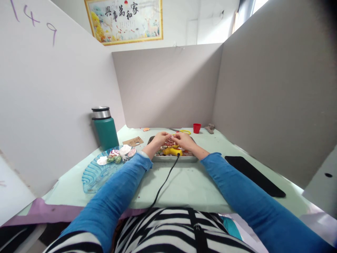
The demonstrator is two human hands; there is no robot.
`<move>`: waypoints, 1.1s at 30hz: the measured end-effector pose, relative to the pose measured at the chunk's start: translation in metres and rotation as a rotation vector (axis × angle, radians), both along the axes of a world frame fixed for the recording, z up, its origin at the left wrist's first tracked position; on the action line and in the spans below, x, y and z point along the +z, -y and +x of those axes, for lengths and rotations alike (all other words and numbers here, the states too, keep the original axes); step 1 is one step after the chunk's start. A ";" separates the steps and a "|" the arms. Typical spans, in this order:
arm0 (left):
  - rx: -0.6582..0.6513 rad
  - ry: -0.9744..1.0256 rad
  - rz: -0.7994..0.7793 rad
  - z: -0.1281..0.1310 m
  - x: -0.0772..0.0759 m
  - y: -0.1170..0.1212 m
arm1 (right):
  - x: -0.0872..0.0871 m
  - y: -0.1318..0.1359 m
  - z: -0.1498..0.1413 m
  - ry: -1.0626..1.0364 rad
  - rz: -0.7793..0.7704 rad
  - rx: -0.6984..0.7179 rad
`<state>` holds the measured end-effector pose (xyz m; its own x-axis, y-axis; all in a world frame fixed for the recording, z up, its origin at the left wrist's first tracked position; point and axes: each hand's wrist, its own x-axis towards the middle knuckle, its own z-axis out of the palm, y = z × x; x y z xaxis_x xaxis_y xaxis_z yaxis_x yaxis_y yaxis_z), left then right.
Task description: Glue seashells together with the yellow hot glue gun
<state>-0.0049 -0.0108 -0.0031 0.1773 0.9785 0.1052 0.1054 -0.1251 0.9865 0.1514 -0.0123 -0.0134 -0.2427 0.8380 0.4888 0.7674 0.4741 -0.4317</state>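
Over a shallow metal tray (175,160), my left hand (159,141) and my right hand (185,141) come together, fingertips nearly touching. Both are closed in a pinch. Something small and pale may be between the fingers, but I cannot make out what it is. A yellow glue gun (171,151) lies in the tray just below my hands, its black cord (164,182) running toward me across the table. Small reddish and white bits are scattered in the tray around it, partly hidden by my hands.
At left, a blue glass dish (91,179) carries several shell-like decorated pieces (125,150), with a green bottle (105,133) behind. Cardboard (133,141) lies nearby. Yellow-handled scissors (186,132), a red cup (197,128) and a grey object (210,128) sit behind. A black flat slab (254,175) lies right.
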 end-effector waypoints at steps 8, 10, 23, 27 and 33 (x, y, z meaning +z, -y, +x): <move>0.006 0.162 -0.011 -0.001 -0.002 -0.005 | -0.003 -0.004 0.000 -0.228 0.024 0.081; -0.010 0.176 -0.005 -0.001 -0.002 -0.003 | -0.003 -0.005 0.001 -0.243 0.049 0.047; -0.038 0.121 -0.001 0.001 -0.003 -0.003 | -0.004 0.000 -0.002 -0.124 0.038 0.121; -0.047 0.134 0.006 0.001 -0.004 -0.004 | -0.005 0.001 -0.002 -0.048 0.070 0.145; -0.298 0.099 0.040 -0.002 -0.005 -0.004 | -0.003 0.006 -0.002 0.051 0.136 0.043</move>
